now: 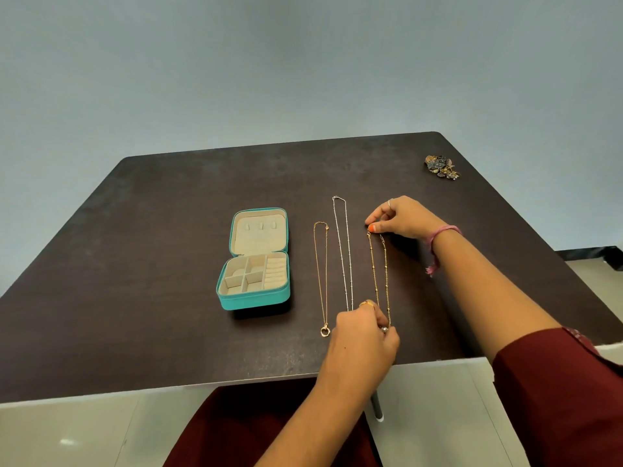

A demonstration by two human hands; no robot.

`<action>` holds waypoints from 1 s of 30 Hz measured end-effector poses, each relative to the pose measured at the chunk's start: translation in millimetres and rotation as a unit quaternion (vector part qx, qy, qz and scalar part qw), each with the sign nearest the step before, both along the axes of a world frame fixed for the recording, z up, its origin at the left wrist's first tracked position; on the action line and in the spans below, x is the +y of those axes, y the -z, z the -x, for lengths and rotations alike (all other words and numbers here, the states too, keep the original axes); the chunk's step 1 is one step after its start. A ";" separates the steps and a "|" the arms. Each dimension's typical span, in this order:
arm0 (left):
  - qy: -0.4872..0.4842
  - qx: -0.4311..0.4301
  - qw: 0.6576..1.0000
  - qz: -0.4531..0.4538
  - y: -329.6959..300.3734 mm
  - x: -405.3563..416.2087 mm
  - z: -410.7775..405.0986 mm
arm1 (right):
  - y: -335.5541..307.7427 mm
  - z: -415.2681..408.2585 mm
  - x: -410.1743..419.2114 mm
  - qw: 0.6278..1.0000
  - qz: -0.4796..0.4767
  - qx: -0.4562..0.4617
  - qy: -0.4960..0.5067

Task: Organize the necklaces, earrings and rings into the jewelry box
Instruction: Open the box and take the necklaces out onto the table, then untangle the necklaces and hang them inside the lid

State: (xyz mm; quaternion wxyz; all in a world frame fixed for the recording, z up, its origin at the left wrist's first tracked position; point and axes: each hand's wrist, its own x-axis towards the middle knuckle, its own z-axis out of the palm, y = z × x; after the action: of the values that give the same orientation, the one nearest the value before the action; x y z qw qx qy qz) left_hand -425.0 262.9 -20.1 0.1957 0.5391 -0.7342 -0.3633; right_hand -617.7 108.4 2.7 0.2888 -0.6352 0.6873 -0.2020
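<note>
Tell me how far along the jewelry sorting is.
Nothing is packed: the open box shows only bare compartments. In hand: the right hand and left hand pinch the two ends of the beaded gold necklace. Left: that one, the silver necklace, the pendant necklace, and the cluster at the far corner.

Dark table (168,214): jewelry box (253,299), three necklaces (343,251), brooch (442,166).

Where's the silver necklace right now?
In the head view the silver necklace lies stretched on the table, right of the open teal jewelry box, between the thin gold pendant necklace and the beaded gold necklace.
</note>
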 end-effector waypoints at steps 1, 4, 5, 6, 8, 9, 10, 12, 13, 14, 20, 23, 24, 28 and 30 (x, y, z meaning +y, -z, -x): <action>0.000 0.005 1.000 -0.004 -0.7 0.6 -1.1 | -0.2 -0.5 0.5 1.000 0.000 -0.002 0.003; 0.009 0.019 1.000 -0.013 -6.4 4.3 -5.5 | 0.1 -0.9 1.5 1.000 -0.002 -0.007 0.013; 0.015 0.029 0.999 -0.019 -9.2 5.9 -7.4 | -0.2 -1.5 2.1 1.000 -0.004 -0.010 0.017; 0.020 0.040 0.999 -0.025 -13.2 7.5 -9.8 | -0.5 -2.0 2.7 1.000 -0.006 -0.014 0.019; 0.025 0.065 0.997 -0.029 -22.3 9.0 -15.6 | -0.9 -2.8 3.4 0.999 -0.007 -0.020 0.024; 0.021 0.080 0.996 -0.032 -27.6 8.8 -19.4 | -1.0 -3.1 3.4 0.999 -0.005 -0.018 0.025; 0.015 0.096 0.995 -0.035 -32.8 7.9 -24.0 | -1.6 -3.6 3.7 1.000 -0.005 -0.014 0.025; -0.005 0.125 0.991 -0.039 -42.0 2.7 -35.0 | -3.6 -4.6 4.5 1.000 -0.009 -0.007 0.022; -0.018 0.143 0.989 -0.038 -45.7 -1.1 -41.8 | -4.7 -5.3 5.3 1.000 -0.010 -0.006 0.022; -0.032 0.162 0.986 -0.035 -49.0 -5.5 -49.0 | -6.1 -6.5 6.2 1.000 -0.005 -0.008 0.024; -0.136 0.264 0.955 0.015 -67.4 -27.9 -90.5 | -23.4 -26.5 2.8 0.990 0.138 0.031 0.022; -0.170 0.298 0.939 0.023 -70.6 -32.4 -103.8 | -29.8 -41.8 -2.9 0.987 0.152 0.046 0.007; -0.176 0.304 0.936 0.023 -70.6 -33.7 -106.5 | -29.8 -47.2 -5.4 0.988 0.144 0.056 -0.003; -0.192 0.315 0.929 0.016 -70.6 -37.3 -113.3 | -18.7 -71.4 -18.6 0.992 0.078 0.091 -0.034; -0.192 0.319 0.928 0.012 -71.0 -37.9 -115.4 | -12.0 -81.1 -23.9 0.989 0.054 0.137 -0.020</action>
State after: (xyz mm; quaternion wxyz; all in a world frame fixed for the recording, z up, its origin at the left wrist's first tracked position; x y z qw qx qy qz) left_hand -309.7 225.1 50.9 0.4923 0.5231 -0.5198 -0.4623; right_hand -536.5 84.5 14.7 0.1613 -0.6849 0.6958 -0.1443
